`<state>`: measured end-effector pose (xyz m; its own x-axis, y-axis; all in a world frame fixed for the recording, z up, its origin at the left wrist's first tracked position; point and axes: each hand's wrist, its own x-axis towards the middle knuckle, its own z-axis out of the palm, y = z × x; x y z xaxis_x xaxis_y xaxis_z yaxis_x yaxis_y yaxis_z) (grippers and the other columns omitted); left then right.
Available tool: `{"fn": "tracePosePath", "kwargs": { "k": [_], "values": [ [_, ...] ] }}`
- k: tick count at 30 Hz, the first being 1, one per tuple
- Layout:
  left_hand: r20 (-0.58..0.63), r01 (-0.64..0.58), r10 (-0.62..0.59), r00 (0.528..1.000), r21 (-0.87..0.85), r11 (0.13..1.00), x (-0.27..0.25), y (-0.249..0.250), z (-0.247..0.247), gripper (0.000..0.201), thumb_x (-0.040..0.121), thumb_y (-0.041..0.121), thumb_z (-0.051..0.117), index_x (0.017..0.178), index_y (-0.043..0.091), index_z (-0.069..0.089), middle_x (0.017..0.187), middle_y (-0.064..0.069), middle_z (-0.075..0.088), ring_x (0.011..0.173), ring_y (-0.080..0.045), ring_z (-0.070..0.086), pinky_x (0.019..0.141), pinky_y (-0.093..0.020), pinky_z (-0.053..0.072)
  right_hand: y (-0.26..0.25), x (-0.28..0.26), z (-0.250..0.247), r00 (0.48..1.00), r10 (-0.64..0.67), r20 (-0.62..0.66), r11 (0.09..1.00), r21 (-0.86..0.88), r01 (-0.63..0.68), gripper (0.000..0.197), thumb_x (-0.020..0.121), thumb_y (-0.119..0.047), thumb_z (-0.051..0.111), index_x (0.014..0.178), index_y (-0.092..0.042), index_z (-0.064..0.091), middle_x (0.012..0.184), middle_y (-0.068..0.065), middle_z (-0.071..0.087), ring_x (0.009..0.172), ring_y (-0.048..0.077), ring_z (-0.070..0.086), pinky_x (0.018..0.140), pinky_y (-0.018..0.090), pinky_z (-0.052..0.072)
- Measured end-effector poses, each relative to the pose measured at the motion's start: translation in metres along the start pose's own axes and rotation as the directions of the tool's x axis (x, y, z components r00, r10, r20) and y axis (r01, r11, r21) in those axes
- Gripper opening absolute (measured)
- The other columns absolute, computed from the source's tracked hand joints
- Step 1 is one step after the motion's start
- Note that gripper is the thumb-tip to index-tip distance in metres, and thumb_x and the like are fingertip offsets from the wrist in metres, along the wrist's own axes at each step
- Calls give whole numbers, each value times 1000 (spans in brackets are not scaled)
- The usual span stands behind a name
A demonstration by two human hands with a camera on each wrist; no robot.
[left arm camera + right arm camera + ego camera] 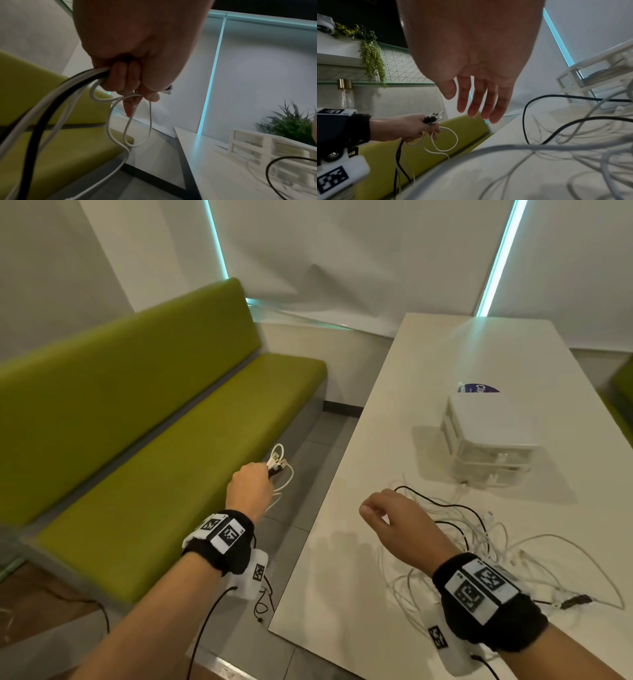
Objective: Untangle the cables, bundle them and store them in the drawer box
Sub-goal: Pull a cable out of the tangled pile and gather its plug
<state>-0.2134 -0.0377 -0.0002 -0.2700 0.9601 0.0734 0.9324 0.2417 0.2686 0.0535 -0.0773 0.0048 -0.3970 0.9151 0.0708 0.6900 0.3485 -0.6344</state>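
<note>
1. Cables [279, 465] sit gathered in the left hand [249, 488], held out over the gap between the green seat [191, 460] and the bench [383, 440].
2. In the left wrist view, the fingers [118, 79] are curled tight round several white strands and one black one, with white loops hanging below the fist.
3. The right wrist view shows plug ends [435, 118] sticking out above that fist, white and dark ones together.
4. The right hand [399, 522] hovers over the near part of the bench and holds nothing; its fingers [477, 100] are loosely extended and slightly apart.
5. A tangle [486, 546] of white and black cables lies on the bench below and beyond the right hand, spreading toward the right edge.
6. The drawer box [486, 436], white with clear fronts, stands on the bench just past the tangle; cables show through its drawer fronts, and a white strand runs up to its base.
7. A blue-and-white packet [479, 388] lies behind the box.
8. Both wrists wear black bands with printed markers.
</note>
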Motion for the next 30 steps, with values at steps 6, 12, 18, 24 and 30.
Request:
{"fn": "tracePosePath", "kwargs": {
  "k": [6,12,18,24,30],
  "values": [
    [-17,63,-66,998,-152,986,1,-2,-1,29,100,26,51,98,1,64,95,-20,68,88,-40,62,74,-43,49,1,-4,-4,1000,0,-14,1000,-9,0,19,99,-34,47,94,-25,62,88,-13,55,87,5,53,72,18,36],
    [30,52,-45,999,-291,955,2,-2,-2,34,100,34,50,104,6,69,85,-16,66,84,-39,63,64,-36,43,4,-11,-9,1000,17,-13,1000,-9,-17,20,99,-35,46,96,-25,62,91,-12,56,89,4,53,70,10,35],
    [8,73,-76,997,-403,912,3,-3,-5,30,100,31,49,98,11,71,84,-8,67,76,-29,61,65,-35,45,5,-16,-10,999,34,3,999,-8,-34,22,100,-35,45,98,-23,63,92,-12,57,90,4,54,74,19,38],
    [59,30,2,998,-531,847,-12,35,-7,34,101,38,47,83,21,70,59,6,47,50,-10,36,47,-27,26,15,-21,-21,998,64,-20,998,-12,-64,20,99,-35,46,95,-24,63,94,-10,59,89,6,55,81,27,45],
    [119,-95,189,975,-545,833,-33,101,-3,41,101,42,44,86,19,74,69,-7,56,53,-15,46,48,-29,32,32,-33,-47,989,116,-93,993,-16,-118,15,99,-26,48,95,-21,62,97,-4,61,87,11,57,79,26,44]
  ]
}}
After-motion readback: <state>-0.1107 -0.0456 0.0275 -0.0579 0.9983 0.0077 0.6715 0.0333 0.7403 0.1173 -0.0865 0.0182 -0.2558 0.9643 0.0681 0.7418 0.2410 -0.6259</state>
